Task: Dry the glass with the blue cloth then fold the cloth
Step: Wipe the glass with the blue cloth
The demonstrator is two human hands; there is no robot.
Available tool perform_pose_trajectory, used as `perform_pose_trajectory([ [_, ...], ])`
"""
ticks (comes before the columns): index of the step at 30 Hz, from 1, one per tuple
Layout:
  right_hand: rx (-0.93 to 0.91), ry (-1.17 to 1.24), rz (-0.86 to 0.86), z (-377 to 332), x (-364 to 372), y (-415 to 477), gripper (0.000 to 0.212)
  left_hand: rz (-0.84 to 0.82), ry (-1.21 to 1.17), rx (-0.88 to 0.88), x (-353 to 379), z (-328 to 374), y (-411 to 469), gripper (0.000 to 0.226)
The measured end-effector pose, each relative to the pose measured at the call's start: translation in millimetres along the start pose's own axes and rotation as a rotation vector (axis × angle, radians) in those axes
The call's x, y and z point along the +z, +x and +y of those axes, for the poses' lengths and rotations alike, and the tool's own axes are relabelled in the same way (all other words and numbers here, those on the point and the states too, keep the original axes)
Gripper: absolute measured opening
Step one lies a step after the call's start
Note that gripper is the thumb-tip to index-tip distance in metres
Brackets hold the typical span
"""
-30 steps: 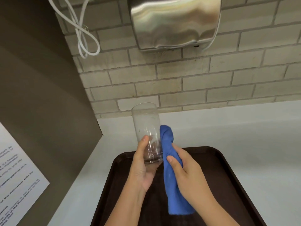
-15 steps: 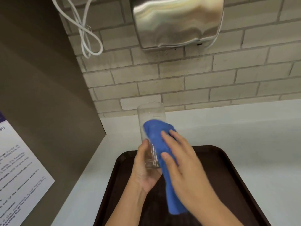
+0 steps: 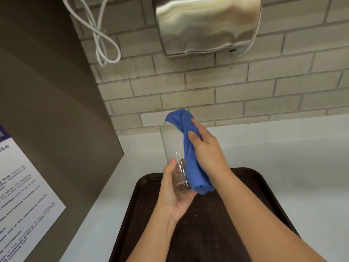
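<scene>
A tall clear glass is held upright above the tray, its base gripped in my left hand. The blue cloth is bunched lengthwise against the glass's right side, its top end reaching over the rim. My right hand is closed around the cloth and presses it to the glass. The cloth's lower end hangs beside the glass's base. The glass's right wall is hidden behind the cloth.
A dark brown tray lies on the white counter under my hands. A steel hand dryer and a looped white cable hang on the brick wall. A brown side panel carries a printed notice.
My right hand has slid the cloth up the glass, from beside its lower half to over the rim. The glass stays upright in my left hand.
</scene>
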State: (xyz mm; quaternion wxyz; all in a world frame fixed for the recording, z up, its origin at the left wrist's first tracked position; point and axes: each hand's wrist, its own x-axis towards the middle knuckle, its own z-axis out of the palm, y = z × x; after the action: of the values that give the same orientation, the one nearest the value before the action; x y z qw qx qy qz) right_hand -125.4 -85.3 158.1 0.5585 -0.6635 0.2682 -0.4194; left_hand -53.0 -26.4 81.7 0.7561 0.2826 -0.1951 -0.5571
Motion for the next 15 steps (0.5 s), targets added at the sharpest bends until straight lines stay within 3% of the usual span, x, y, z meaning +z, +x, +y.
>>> perform_pose_trajectory([
  [6,0.325,0.347,-0.027,20,-12,-24,0.019,0.1,0.086,0.023,3,-1,2,0.053],
  [9,0.454,0.516,-0.015,34,-14,-35,0.03,0.182,0.19,0.057,5,-4,2,0.067],
  [13,0.55,0.721,0.027,41,-17,-42,0.045,0.265,0.351,0.157,10,-10,-1,0.06],
  [15,0.535,0.712,0.022,41,-13,-46,0.054,0.252,0.491,0.254,10,-12,0,0.06],
])
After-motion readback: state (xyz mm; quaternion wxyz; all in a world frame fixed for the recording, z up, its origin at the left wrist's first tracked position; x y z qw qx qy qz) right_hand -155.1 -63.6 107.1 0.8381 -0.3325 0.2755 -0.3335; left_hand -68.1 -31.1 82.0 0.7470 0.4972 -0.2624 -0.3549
